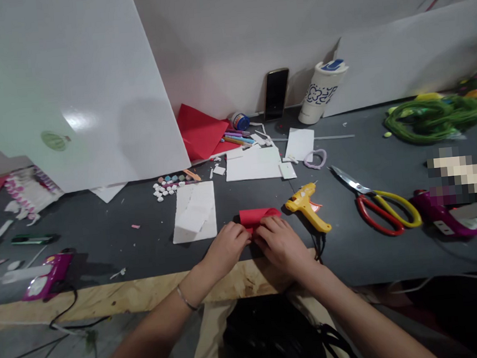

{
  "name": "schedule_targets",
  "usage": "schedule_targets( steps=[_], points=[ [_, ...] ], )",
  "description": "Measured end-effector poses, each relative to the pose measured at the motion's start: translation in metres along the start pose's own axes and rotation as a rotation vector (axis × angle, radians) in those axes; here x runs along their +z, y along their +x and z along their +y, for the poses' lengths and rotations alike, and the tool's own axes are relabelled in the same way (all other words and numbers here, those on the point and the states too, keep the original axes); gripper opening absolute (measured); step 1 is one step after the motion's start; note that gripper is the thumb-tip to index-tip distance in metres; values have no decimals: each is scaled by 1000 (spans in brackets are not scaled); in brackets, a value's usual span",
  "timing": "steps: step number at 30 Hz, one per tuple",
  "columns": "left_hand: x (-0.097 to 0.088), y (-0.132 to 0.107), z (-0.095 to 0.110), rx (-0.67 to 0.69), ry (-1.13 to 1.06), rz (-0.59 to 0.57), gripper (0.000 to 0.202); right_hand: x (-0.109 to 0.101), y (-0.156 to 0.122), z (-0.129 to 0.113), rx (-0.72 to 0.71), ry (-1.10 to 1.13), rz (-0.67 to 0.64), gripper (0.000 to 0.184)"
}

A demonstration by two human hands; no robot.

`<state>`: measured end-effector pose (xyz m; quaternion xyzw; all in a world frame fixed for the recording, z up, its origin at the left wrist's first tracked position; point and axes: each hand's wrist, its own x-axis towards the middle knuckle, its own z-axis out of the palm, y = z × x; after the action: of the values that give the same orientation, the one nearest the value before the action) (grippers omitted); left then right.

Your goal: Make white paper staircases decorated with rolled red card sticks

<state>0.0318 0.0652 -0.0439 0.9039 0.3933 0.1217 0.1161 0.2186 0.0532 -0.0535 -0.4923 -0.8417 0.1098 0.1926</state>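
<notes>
A curled sheet of red paper lies at the tabletop's near edge, its long axis running 9 to 3 o'clock. It sits at 1 o'clock from the left hand and 11 o'clock from the right hand—neither clearly nearer, both grasping its near side. The right fingers cover its right end; thumbs, fingertips and the paper's lower edge are hard to make out.

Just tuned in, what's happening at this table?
A person's left hand and right hand are together at the near side of a curled red sheet. The yellow glue gun and scissors lie to the right, neither in hand.
</notes>
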Motion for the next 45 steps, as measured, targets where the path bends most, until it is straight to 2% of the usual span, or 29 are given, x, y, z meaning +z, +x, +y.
schedule_targets(
  steps=[4,9,13,18,22,28,32,38,45],
  points=[
    [-2,3,-1,-50,-60,-20,7,2,1,-2,19,-21,25,15],
    [3,8,-2,-96,-18,-31,8,-1,2,1,12,-39,-18,10],
    [4,5,2,-41,71,23,10,1,1,6,33,2,-4,11],
    [-9,2,15,93,314,76,16,-5,-1,3,39,59,26,13],
    [-18,2,22,104,380,95,20,-14,0,-1,27,152,13,13],
    [-16,-8,20,110,418,70,15,-15,5,9,26,330,-110,24],
    [-11,-20,28,82,399,17,14,-11,12,13,32,241,-196,39],
    [-3,-31,41,40,382,-54,14,-16,28,3,60,38,-363,46],
    [0,-35,42,-20,305,-50,18,-17,28,2,47,-2,-376,45]
  ],
)
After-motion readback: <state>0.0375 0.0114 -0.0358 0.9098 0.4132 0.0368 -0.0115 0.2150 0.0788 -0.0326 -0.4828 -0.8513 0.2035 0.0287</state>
